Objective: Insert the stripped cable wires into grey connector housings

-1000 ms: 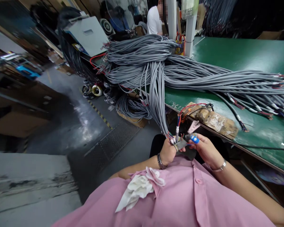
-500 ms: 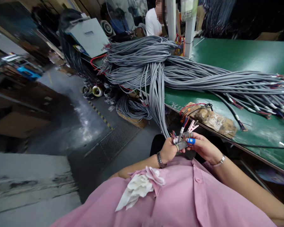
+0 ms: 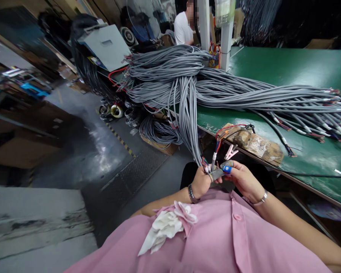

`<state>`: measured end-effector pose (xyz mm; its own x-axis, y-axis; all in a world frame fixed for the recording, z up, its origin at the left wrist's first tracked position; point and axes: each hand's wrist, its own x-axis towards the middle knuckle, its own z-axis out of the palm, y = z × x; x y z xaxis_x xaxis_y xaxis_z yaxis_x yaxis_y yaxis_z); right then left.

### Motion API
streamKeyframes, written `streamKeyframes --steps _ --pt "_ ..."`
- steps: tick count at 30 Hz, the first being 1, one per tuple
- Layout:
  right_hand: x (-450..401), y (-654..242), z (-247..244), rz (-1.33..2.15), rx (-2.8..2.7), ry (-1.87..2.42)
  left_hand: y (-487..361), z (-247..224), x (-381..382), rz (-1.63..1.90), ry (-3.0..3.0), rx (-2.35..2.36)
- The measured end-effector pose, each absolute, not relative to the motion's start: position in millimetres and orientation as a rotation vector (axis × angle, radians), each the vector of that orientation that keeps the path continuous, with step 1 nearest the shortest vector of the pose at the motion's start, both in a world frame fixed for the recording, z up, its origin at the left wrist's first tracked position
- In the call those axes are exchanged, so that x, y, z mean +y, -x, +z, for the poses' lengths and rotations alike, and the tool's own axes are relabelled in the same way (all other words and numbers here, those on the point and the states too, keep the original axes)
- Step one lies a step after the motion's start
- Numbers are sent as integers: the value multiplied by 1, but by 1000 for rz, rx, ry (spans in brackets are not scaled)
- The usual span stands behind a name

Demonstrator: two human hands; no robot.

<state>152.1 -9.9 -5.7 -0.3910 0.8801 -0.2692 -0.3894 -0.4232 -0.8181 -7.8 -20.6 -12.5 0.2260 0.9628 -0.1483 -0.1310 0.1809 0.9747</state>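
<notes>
In the head view my left hand [image 3: 202,183], with grey covering on its fingers, is closed around the ends of several grey cables [image 3: 193,131]. One cable end [image 3: 213,163] with a white band points up from the grip, its coloured wires fanned out on top. My right hand [image 3: 243,181], with a blue wrap on the thumb and grey covering on a finger, pinches close beside the left fingertips. What lies between its fingertips is too small to make out. Just above the right hand is a pink clip [image 3: 231,152] at the table edge.
A wooden block [image 3: 252,143] wrapped in clear tape lies at the edge of the green table [image 3: 275,68]. A large pile of grey cables [image 3: 165,72] covers the table's left part. A white post [image 3: 226,45] rises behind it. A person [image 3: 183,26] in white sits beyond.
The cable end with coloured wires has shifted slightly left and stands more upright, apart from the pink clip. My right fingertips have moved a little left. The left hand keeps its grip.
</notes>
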Motion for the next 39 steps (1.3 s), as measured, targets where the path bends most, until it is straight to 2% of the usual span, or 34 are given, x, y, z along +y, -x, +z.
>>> streamKeyframes --steps 5,13,22,32,39 --pt "-12 -152 -8 1784 -912 929 6 -12 -19 1040 -1012 1021" --pt "-9 -157 -13 1899 -880 847 5 -8 -19 1046 -985 1008" --pt "-10 -157 -7 1832 -1058 1006 12 -11 -20 825 -1191 967" --pt "-14 -155 -2 1683 -1034 1060 6 -7 -18 1060 -976 1010" --pt "2 -164 -34 1771 -639 939 4 4 -15 1041 -898 952"
